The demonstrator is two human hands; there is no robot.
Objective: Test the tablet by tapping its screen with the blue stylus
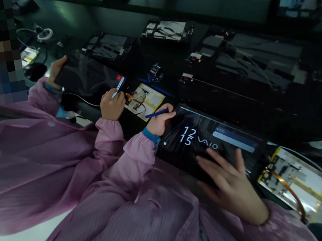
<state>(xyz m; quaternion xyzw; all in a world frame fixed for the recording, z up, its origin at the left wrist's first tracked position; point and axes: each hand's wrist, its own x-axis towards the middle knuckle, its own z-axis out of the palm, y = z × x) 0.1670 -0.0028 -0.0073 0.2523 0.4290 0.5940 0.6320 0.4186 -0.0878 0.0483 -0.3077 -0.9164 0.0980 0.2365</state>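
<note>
A black tablet [214,140] lies lit in front of me, its screen showing "12 15" and a logo. My right hand [233,188] rests flat on its near edge with the fingers spread and holds nothing. At the tablet's left corner, my left hand [159,122] is closed around a blue stylus [156,113] that points left. A circuit board with yellow tape and an orange flex cable [293,180] lies just right of the tablet.
A co-worker in a pink smock sits to my left, one hand [112,104] on a small board [144,98], the other hand [55,70] holding a dark tablet [86,77]. Black trays of parts [166,30] line the dark bench behind. A tape roll [156,71] stands mid-bench.
</note>
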